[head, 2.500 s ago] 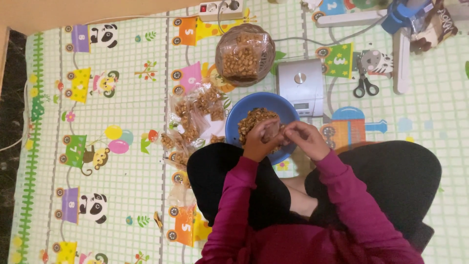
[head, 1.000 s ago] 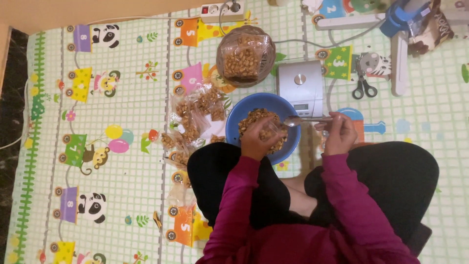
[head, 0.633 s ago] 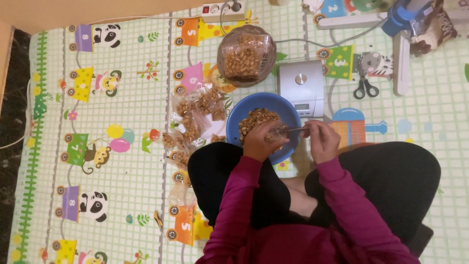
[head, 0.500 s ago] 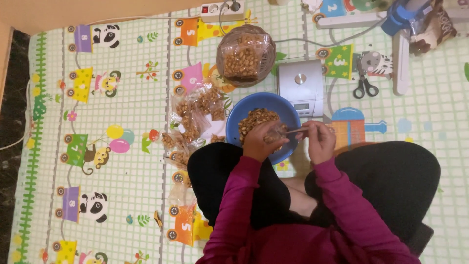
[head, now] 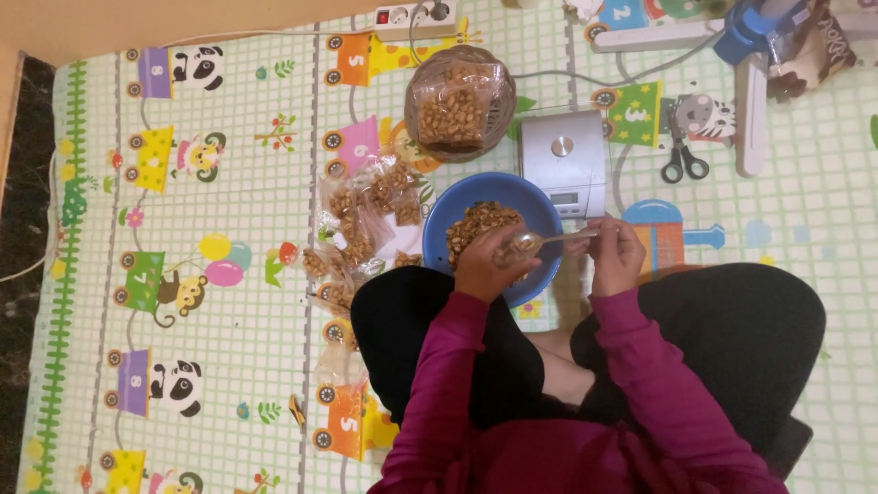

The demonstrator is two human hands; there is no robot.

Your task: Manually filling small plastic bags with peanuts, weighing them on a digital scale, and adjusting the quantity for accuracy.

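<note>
- Your left hand [head: 482,265] gripped a small clear plastic bag [head: 508,252] over the round blue bowl [head: 541,212] of nuts.
- Your right hand [head: 615,254] pinched a metal spoon [head: 540,241].

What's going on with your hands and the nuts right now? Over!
Left hand holds small clear bag over blue bowl. Right hand holds spoon, tip at bag mouth. Nothing in the way.
</note>
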